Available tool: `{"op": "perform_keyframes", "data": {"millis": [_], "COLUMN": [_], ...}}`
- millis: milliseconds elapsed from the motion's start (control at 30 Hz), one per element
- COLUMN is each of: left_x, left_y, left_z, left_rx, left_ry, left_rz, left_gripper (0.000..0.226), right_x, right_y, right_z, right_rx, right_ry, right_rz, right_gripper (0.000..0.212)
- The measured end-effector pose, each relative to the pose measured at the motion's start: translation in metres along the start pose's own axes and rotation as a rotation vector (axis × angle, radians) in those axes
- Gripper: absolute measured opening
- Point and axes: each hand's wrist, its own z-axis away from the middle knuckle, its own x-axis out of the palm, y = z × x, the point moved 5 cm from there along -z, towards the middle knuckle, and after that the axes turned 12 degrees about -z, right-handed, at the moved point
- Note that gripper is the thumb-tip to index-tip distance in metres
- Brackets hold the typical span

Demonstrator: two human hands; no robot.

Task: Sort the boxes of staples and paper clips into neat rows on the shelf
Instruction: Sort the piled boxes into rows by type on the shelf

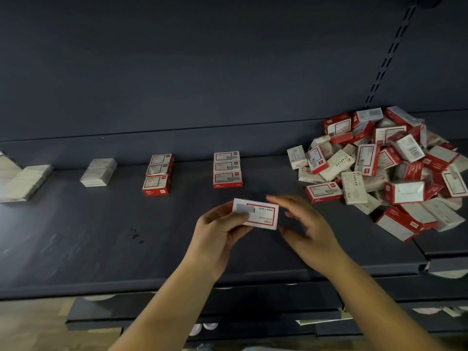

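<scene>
Left hand [217, 231] pinching one red-and-white box [255, 214] label-up over the shelf [76, 236], seemingly for reading before placement; right hand [306, 229] spread, empty, just beside; beyond, four short rows [227, 169] begun, three boxes each where countable; unsorted heap [385, 171] right.

One red-and-white box [255, 214] is held above the shelf [76, 236]. Along the shelf's back edge stand two short rows of three red-and-white boxes each [157, 174] [227, 169], plus a row of three plain pale boxes [98, 172]. More pale boxes [24, 181] sit at the left edge, count unclear. Toward the right back corner lies one heap [385, 165], too jumbled to count.
</scene>
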Motion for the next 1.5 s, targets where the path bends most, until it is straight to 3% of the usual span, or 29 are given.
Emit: {"op": "perform_keyframes", "data": {"millis": [100, 267, 433, 533, 667, 767, 833, 1033, 1233, 1400, 1500], "left_x": [-0.008, -0.016, -0.013, -0.009, -0.011, -0.013, -0.012, -0.020, -0.038, -0.057, -0.061], "left_y": [0.002, 0.007, 0.011, 0.012, 0.014, 0.015, 0.014, 0.016, 0.005, -0.011, -0.014], "left_z": [-0.001, -0.001, 0.002, 0.003, 0.003, 0.006, 0.008, 0.007, -0.006, -0.026, -0.036], "left_rx": [0.017, 0.048, 0.077, 0.107, 0.228, 0.380, 0.492, 0.738, 0.812, 0.668, 0.645], "left_ry": [0.092, 0.146, 0.015, -0.098, -0.159, -0.145, -0.134, 0.021, 0.114, 0.217, 0.284], "left_rz": [0.042, -0.032, -0.270, -0.411, -0.550, -0.815, -0.993, -1.178, -1.300, -1.477, -1.553], "left_gripper": [0.027, 0.054, 0.076, 0.083, 0.072, 0.057, 0.059, 0.054, 0.052, 0.054, 0.044], "right_x": [0.007, 0.008, 0.012, 0.019, 0.018, 0.011, 0.007, 0.010, 0.016, 0.015, 0.015], "right_y": [0.000, -0.001, -0.003, -0.008, -0.008, -0.005, -0.002, 0.001, 0.012, 0.020, 0.023], "right_z": [0.001, -0.001, -0.005, -0.005, -0.007, -0.009, -0.011, -0.013, -0.010, -0.009, -0.010], "right_rx": [-0.035, -0.011, 0.118, 0.139, 0.107, 0.052, 0.022, -0.055, 0.051, 0.097, 0.114], "right_ry": [-0.043, -0.047, -0.197, -0.310, -0.253, -0.110, -0.049, -0.011, -0.048, -0.005, -0.002], "right_rz": [0.002, -0.019, -0.048, -0.018, -0.003, 0.024, 0.050, 0.069, 0.193, 0.217, 0.219], "right_gripper": [0.057, 0.027, 0.064, 0.066, 0.052, 0.052, 0.056, 0.059, 0.054, 0.052, 0.056]}}
